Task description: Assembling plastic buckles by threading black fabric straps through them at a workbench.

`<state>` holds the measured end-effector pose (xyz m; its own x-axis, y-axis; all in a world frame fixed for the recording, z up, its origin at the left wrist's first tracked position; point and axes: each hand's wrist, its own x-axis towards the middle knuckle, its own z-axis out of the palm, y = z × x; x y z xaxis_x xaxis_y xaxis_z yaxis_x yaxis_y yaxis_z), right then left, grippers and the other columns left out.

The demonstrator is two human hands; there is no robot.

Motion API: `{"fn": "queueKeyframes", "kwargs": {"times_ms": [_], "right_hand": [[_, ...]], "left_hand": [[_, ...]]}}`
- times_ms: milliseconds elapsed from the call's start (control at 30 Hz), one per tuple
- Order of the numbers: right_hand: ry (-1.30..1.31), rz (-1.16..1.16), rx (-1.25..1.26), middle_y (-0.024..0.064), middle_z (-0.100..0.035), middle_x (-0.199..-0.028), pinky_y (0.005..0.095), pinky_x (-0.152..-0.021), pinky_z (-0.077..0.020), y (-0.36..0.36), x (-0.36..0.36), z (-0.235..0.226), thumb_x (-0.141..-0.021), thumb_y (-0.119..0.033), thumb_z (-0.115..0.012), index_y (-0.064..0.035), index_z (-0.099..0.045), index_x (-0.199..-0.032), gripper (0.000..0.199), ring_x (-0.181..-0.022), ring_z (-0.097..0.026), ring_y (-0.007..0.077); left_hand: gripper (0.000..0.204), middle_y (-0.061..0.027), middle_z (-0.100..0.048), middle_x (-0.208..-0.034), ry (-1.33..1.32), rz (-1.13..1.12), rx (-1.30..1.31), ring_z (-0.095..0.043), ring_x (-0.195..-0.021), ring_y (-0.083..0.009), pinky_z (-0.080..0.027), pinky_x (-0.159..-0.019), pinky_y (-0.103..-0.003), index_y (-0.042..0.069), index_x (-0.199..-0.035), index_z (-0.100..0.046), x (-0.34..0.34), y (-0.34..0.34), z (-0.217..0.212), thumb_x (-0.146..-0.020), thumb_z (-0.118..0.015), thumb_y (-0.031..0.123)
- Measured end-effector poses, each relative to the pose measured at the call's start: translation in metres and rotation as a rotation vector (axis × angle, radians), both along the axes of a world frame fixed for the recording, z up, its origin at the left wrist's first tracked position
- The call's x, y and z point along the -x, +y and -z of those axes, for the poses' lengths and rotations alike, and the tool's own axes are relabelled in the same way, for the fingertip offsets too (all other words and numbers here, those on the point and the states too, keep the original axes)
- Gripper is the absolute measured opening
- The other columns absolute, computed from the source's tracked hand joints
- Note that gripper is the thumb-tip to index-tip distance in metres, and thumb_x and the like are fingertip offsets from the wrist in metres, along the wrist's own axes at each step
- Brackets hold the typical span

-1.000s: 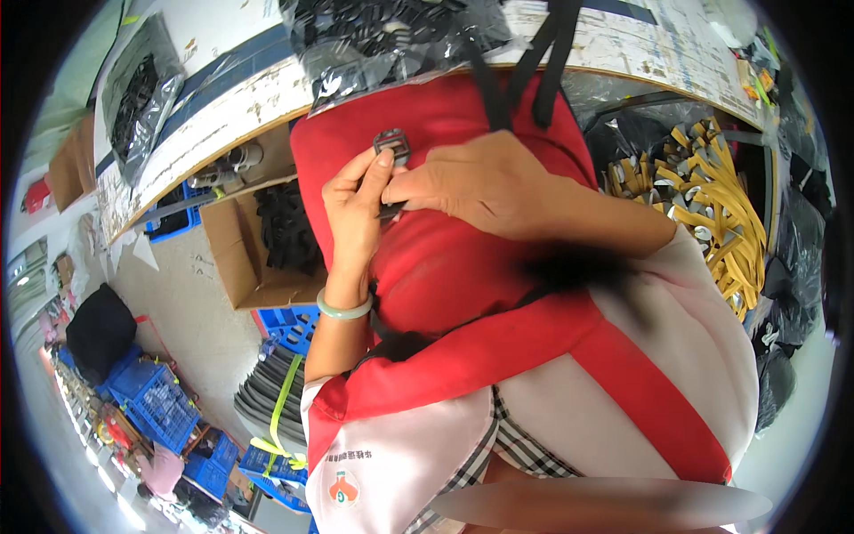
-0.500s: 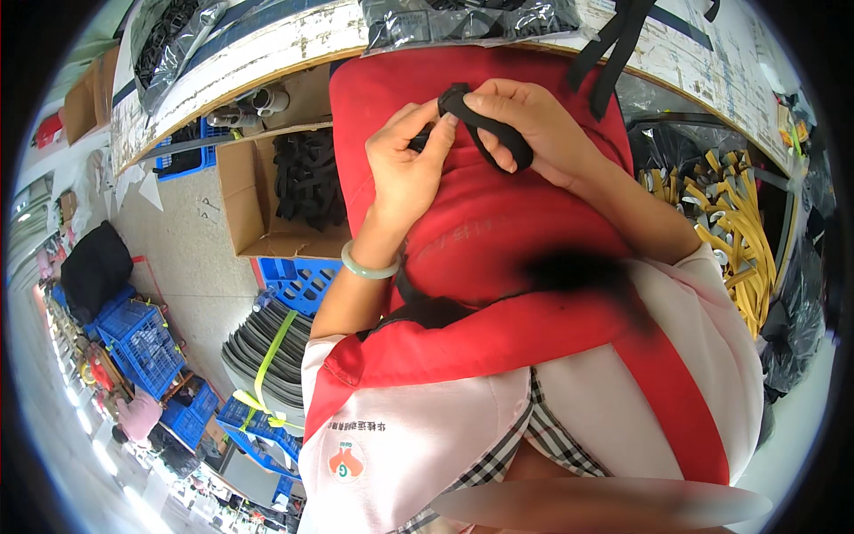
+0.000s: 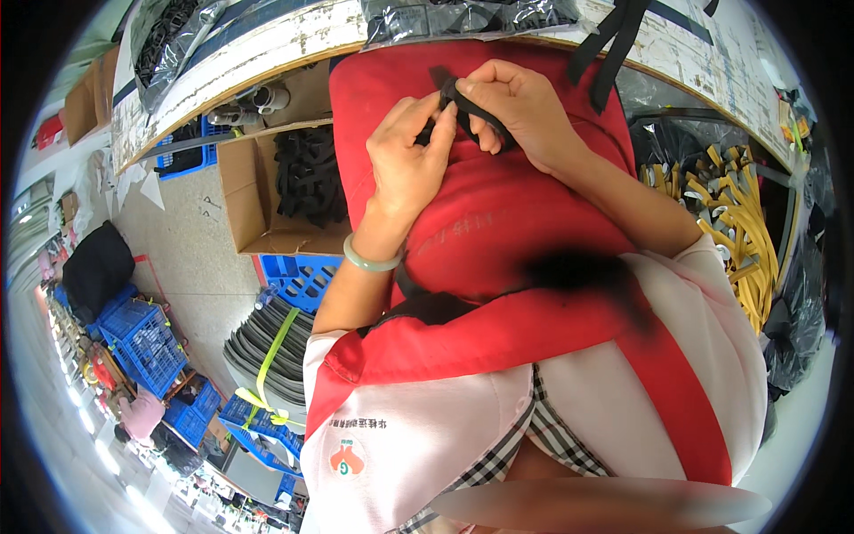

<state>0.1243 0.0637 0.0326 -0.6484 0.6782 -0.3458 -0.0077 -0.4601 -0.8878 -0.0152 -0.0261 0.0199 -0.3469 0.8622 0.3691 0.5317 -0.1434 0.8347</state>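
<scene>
Both hands meet above the red apron (image 3: 498, 196) on my lap, with a black webbing strap (image 3: 487, 117) between them. My left hand (image 3: 411, 147) is closed, its thumb and forefinger pinching the strap near a small dark piece that looks like a buckle; its detail is too small to make out. From the other side my right hand (image 3: 525, 111) grips the strap between thumb and fingers. The strap bends from the pinch toward the right fingers, which partly cover it. A pale bangle (image 3: 372, 256) circles my left wrist.
Ahead is a worn white table edge (image 3: 329, 40) with a plastic bag (image 3: 463, 20) of black parts. Black straps (image 3: 614, 53) hang over it. At left stands a cardboard box (image 3: 245, 191) of black straps; a blue crate (image 3: 298, 280) is below. Yellow straps (image 3: 743, 240) lie at right.
My right hand has shifted slightly up and left, and the strap's wide loop has flattened. A strap end now sticks out above the pinch. My left hand has barely moved.
</scene>
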Motion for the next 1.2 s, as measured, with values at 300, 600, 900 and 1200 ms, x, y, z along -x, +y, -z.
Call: {"fn": "queueKeyframes", "kwargs": {"times_ms": [300,600,900,1200], "right_hand": [[-0.002,-0.007,-0.018,0.0047,-0.061,-0.066,0.0218,-0.043,-0.0442,0.0,0.001,0.004,-0.092,-0.022,-0.06,-0.0015,-0.058,-0.089,0.02,-0.049,-0.057,0.0102],[0.051,-0.029,0.053,0.0035,-0.059,-0.073,0.0213,-0.052,-0.0451,-0.001,0.002,0.009,-0.096,-0.024,-0.055,-0.0016,-0.056,-0.103,0.024,-0.057,-0.055,0.0079],[0.118,-0.136,0.176,0.0004,-0.062,-0.088,0.0199,-0.071,-0.0462,0.012,-0.007,0.018,-0.093,-0.022,-0.059,-0.0053,-0.062,-0.106,0.021,-0.079,-0.058,0.0062],[0.077,0.008,-0.53,0.0012,-0.06,-0.081,0.0185,-0.053,-0.041,-0.004,-0.008,-0.024,-0.091,-0.014,-0.062,-0.003,-0.065,-0.1,0.015,-0.06,-0.053,0.0054]], "left_hand": [[0.015,-0.011,-0.057,-0.068,0.02,0.003,0.041,-0.057,-0.059,-0.0227,-0.046,-0.055,-0.031,0.002,-0.094,-0.069,0.001,-0.001,0.002,-0.079,-0.068,0.002],[0.015,-0.0114,-0.058,-0.069,0.176,0.027,-0.004,-0.058,-0.06,-0.0246,-0.047,-0.055,-0.034,0.001,-0.093,-0.068,0.008,0.001,0.016,-0.078,-0.068,0.001],[0.023,-0.0087,-0.064,-0.078,-1.258,0.104,0.338,-0.056,-0.055,-0.0117,-0.043,-0.04,-0.022,-0.006,-0.103,-0.065,0.011,-0.001,0.008,-0.091,-0.062,0.013],[0.014,-0.0041,-0.062,-0.067,-0.962,0.004,0.259,-0.053,-0.053,-0.0056,-0.039,-0.043,-0.019,-0.003,-0.09,-0.07,0.004,0.003,0.01,-0.087,-0.067,0.01]]}}
